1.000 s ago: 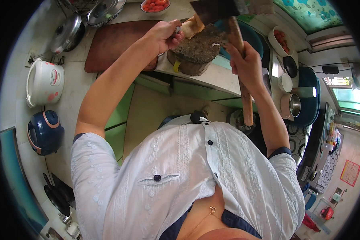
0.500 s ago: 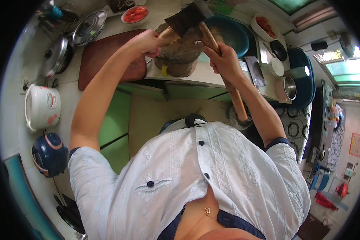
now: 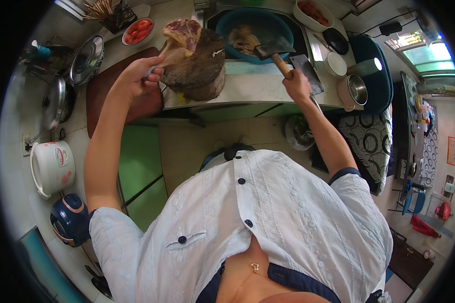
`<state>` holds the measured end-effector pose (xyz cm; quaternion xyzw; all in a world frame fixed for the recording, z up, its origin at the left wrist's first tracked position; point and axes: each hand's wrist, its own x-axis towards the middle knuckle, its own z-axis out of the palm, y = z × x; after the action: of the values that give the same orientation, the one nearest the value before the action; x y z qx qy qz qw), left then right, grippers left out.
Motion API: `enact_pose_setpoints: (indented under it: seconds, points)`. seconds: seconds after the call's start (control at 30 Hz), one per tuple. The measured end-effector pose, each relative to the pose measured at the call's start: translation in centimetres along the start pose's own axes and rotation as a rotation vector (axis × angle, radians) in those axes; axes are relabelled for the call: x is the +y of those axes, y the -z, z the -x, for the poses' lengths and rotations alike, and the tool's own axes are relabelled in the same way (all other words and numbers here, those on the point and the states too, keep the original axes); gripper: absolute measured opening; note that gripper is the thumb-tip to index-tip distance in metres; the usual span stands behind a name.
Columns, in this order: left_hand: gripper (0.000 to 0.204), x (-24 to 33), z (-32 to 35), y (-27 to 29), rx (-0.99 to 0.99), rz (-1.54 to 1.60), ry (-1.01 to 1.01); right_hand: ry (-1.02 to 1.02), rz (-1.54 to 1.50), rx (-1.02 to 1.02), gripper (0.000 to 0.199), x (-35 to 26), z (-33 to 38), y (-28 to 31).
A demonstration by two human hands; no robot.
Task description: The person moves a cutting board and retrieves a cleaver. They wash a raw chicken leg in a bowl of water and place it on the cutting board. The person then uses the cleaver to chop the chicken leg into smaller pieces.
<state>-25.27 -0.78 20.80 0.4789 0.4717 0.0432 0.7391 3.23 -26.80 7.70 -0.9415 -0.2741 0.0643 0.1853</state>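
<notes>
My left hand (image 3: 140, 76) is closed around the thin end of a raw poultry leg (image 3: 181, 41). The leg's cut, reddish end points away, above the far left part of a round wooden chopping block (image 3: 199, 70). My right hand (image 3: 298, 87) grips a wooden-handled axe (image 3: 282, 64). Its dark head lies over the near right part of a blue basin (image 3: 268, 21), whether touching the rim I cannot tell. Pale pieces of raw poultry (image 3: 242, 39) are in that basin. A cleaver (image 3: 306, 73) lies on the counter beside my right hand.
A reddish-brown board (image 3: 98, 101) lies left of the block. Behind it stands a bowl of red pieces (image 3: 137, 31); another white bowl (image 3: 313, 14) with red food is at far right. A white bowl (image 3: 335, 64) and a metal pot (image 3: 354, 91) stand near the right edge.
The axe has moved from above the block to the right, toward the basin. My left hand has shifted left and nearer, and the poultry leg now shows plainly.
</notes>
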Motion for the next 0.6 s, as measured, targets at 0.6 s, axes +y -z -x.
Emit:
enact_pose_setpoints:
  seconds: [0.6]
  points:
    - [0.036,-3.1,-3.0,-0.4,0.006,-0.709,-0.156,0.175,0.013,0.132,0.026,4.4,-2.2,-8.3]
